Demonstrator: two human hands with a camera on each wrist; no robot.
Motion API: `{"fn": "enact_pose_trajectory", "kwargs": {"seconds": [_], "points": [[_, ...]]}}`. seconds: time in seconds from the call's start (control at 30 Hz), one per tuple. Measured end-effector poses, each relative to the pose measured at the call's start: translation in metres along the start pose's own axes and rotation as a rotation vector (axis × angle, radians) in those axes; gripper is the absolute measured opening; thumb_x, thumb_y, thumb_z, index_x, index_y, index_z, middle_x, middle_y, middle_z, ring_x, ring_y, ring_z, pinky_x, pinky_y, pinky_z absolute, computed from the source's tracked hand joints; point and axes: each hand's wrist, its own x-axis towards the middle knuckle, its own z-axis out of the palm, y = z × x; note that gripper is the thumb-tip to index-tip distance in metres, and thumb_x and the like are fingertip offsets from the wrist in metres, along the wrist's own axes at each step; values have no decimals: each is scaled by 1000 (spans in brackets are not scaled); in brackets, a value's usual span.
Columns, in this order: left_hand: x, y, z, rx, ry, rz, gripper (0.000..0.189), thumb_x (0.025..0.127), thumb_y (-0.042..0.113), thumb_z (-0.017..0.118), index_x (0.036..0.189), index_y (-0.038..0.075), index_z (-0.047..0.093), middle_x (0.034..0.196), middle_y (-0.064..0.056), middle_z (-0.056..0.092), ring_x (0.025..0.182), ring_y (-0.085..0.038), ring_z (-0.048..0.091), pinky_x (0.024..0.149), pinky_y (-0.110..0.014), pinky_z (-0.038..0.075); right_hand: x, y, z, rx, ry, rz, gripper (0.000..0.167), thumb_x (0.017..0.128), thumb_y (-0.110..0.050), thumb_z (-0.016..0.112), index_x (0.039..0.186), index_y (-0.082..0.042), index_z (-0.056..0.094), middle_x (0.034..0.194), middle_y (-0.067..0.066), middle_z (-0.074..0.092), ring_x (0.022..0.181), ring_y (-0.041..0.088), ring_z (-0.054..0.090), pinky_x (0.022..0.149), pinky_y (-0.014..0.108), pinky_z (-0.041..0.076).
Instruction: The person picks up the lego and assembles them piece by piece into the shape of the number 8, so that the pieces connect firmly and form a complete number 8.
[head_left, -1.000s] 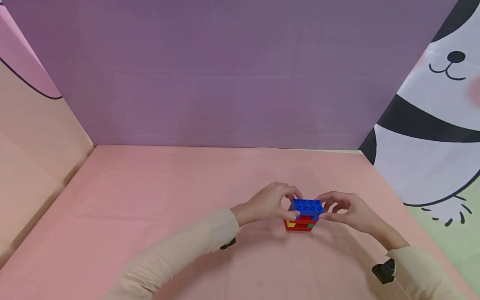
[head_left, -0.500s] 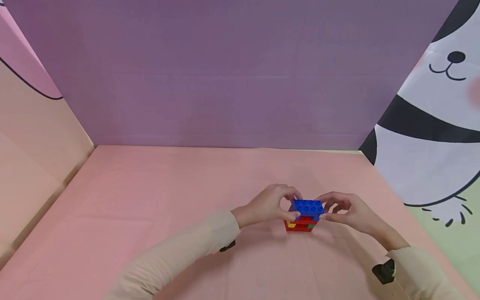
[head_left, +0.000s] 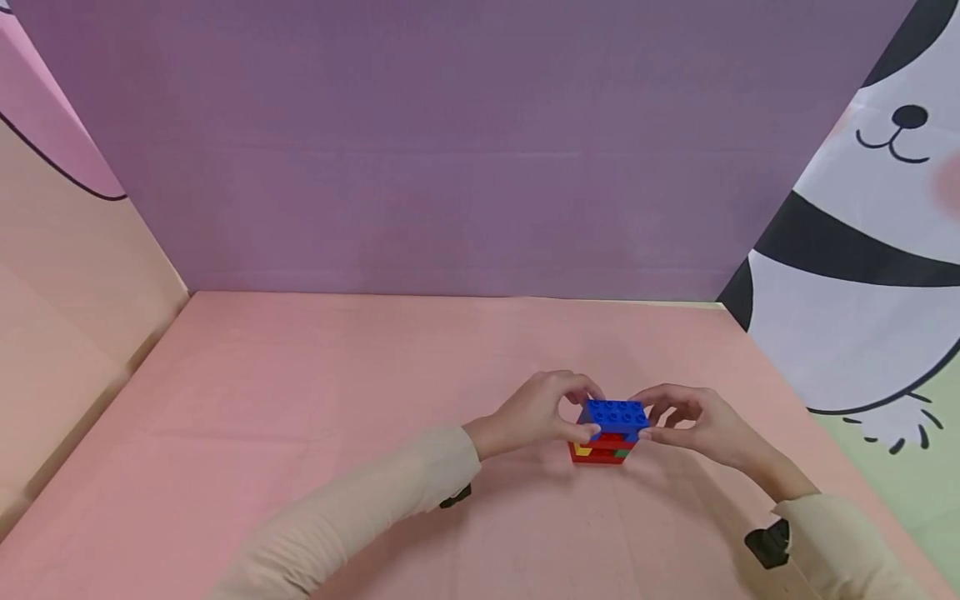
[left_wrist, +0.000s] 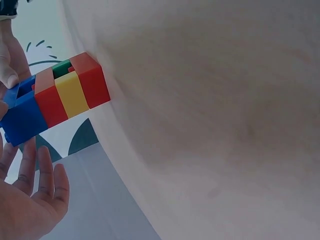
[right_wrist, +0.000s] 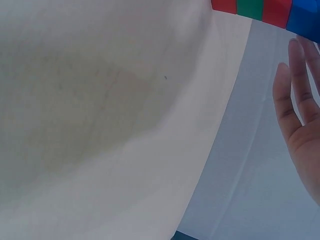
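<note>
A tower of toy building bricks stands on the pink tabletop, right of the middle in the head view. On top lies a studded blue brick (head_left: pixel 615 414). My left hand (head_left: pixel 534 410) pinches its left end, thumb in front and fingers behind. The right hand (head_left: pixel 708 427) pinches the other end the same way. In the left wrist view the layers below show as blue, a red brick (left_wrist: pixel 50 102), a yellow brick (left_wrist: pixel 72 93) beside a green brick (left_wrist: pixel 62 69), and a red brick (left_wrist: pixel 91 80) at the base. The back of the tower is hidden in the head view.
Pink cloth (head_left: pixel 337 375) covers the table. A purple wall (head_left: pixel 450 167) closes the far side. Panels stand left and right, the right one printed with a panda (head_left: pixel 862 333). Both forearms wear beige sleeves (head_left: pixel 375 508) with dark wrist devices (head_left: pixel 768 543).
Almost nothing moves. The left hand and wrist sink very slightly, while the right hand and the brick tower keep their places.
</note>
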Motion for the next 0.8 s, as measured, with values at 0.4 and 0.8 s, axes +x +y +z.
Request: {"fn": "enact_pose_trajectory", "kwargs": {"seconds": [0.4,0.8], "points": [[0,1,0,21,-3,-14,37,77,33,72,110,23,58,102,9,61,100,-12,58,84,-23,45,2,1,-2,13,2,-57,41,74,-7,73,112,-9,60,102,-10,62,82,11,59,64,24,52],[-1,2,-3,16,-33,8,38,79,30,70,114,21,58,106,8,61,102,-13,57,87,-26,45,0,1,-1,12,2,-19,39,75,-10,74,112,-11,61,100,-5,63,80,12,59,64,23,52]]}}
